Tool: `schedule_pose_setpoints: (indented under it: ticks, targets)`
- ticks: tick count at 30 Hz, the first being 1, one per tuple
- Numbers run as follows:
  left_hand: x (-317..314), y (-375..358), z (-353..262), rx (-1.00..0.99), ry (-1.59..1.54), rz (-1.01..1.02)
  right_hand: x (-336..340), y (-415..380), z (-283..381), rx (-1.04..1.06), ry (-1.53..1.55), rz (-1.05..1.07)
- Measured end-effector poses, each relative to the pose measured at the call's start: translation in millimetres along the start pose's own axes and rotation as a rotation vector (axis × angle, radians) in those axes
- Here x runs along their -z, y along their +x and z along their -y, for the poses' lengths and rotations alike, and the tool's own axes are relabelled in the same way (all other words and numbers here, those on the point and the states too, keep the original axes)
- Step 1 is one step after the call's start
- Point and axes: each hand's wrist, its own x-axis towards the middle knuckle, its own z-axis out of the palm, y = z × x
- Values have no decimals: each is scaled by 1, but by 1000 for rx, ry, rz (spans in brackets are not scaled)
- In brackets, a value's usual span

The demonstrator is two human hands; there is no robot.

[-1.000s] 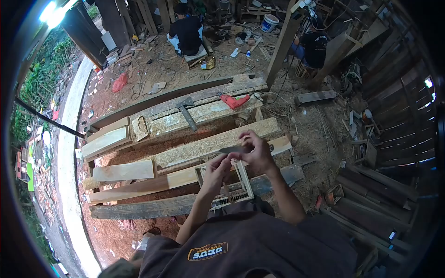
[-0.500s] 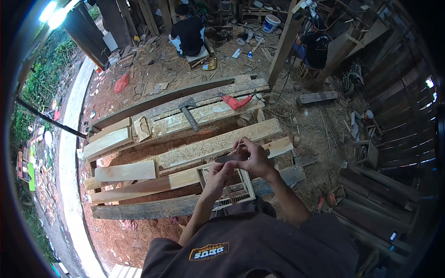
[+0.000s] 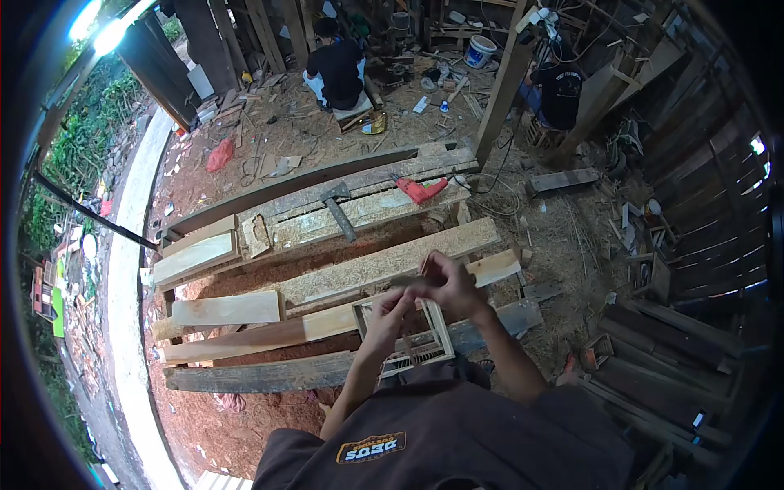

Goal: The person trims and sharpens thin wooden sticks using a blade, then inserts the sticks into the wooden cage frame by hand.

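Note:
My left hand is closed, fingers pinched on a thin light strip that hangs down below them. Close beside it, my right hand is curled around a knife with a short dark blade. The blade points left over my left fingertips and is partly blurred; its handle is hidden in the palm. Beneath both hands, a small wooden frame with thin bars rests between my body and the near planks.
Long planks form a low bench strewn with shavings. On it lie a hammer, a red power drill and a loose board. A post rises behind. Two people sit farther back. Stacked boards lie at right.
The knife blade has turned from showing its flat side to nearly edge-on. Both hands stay close together, the right one slightly higher and more blurred. The whole view has shifted slightly.

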Motion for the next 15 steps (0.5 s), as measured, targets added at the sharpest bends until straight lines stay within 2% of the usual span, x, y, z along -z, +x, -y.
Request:
schedule_pose_setpoints:
  ticks: [1, 3, 4, 6, 7, 8, 11, 12, 15]
  targets:
    - [2, 1, 1, -5, 1, -2, -5, -5, 3, 37, 77, -25]
    - [5, 2, 6, -13, -8, -8, 3, -5, -3, -128, 120, -84]
    - [8, 7, 6, -76, 42, 32, 2, -5, -7, -132, 211, -87]
    - [9, 7, 5, -50, 14, 28, -6, -5, -10, -135, 399, -93]
    - [10, 8, 4, -40, 3, 28, -13, -8, -6, -81, 201, -127]
    - [12, 6, 7, -25, 99, -17, -19, -9, -10, -44, 215, -98]
    - [12, 2, 16, -57, 48, 21, -5, -8, -2, -49, 223, -50]
    - [7, 2, 9, 17, -35, -12, -3, -7, -5, -77, 192, -76]
    - [9, 5, 3, -5, -18, -1, -17, -9, -11, 35, 218, -154]
